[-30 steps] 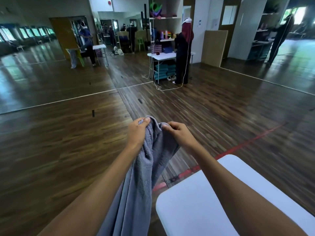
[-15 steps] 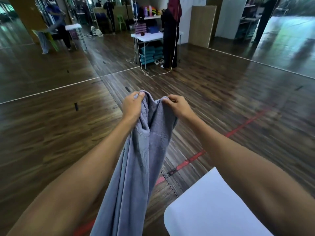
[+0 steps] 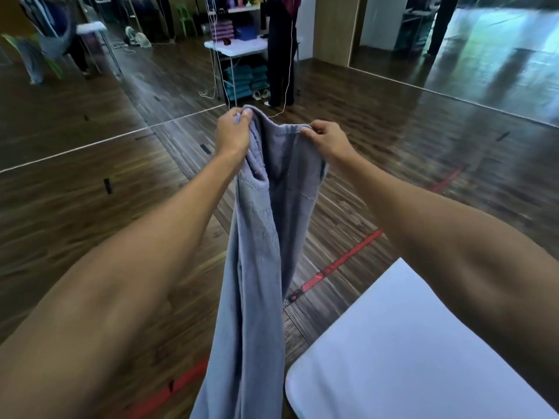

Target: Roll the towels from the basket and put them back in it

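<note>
Dark wooden floor (image 3: 90, 222) fills most of the view. A white worktop (image 3: 408, 358) occupies the lower right corner. A grey-blue towel (image 3: 257, 252) hangs in the air in front of the person, just left of the worktop, bunched in long vertical folds, lower end out of frame. Left hand (image 3: 233, 134) grips one end of its top edge, fingers curled round the cloth. Right hand (image 3: 328, 140) pinches the other end, near the left; the edge sags between them. A red tape line (image 3: 348, 258) crosses the floor behind the towel.

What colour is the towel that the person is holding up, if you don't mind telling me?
The towel is a plain greyish blue, without a pattern; the head view shows it.
</note>
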The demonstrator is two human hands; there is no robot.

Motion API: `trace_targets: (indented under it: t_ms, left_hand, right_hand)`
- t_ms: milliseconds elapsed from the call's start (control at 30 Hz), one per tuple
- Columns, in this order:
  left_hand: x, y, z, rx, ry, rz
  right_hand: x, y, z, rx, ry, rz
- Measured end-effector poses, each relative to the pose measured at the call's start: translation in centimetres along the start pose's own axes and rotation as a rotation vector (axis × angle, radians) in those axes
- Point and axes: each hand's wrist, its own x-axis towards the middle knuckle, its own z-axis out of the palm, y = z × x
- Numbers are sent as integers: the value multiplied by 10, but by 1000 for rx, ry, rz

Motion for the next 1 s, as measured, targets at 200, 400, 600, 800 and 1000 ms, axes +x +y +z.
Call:
trace_targets:
  t_ms: [200,400,600,800,1000]
  left_hand:
    - [-8,-4,-1,47,20,30]
    - [-22,-28,-46,335,106,39]
    - [-72,-82,-120,670,181,-17]
    - [-180,-107,-116,916,-156,15]
    - [-306,-171,-88,988,-273,-68]
  right_hand:
    - [5,8,-19,-120,-2,-7]
    - [11,24,-56,-226,73,29]
    - [-2,69,-81,-541,136,87]
    - [-49,137,-87,-602,117,62]
    - [-130,245,-136,-731,35,205]
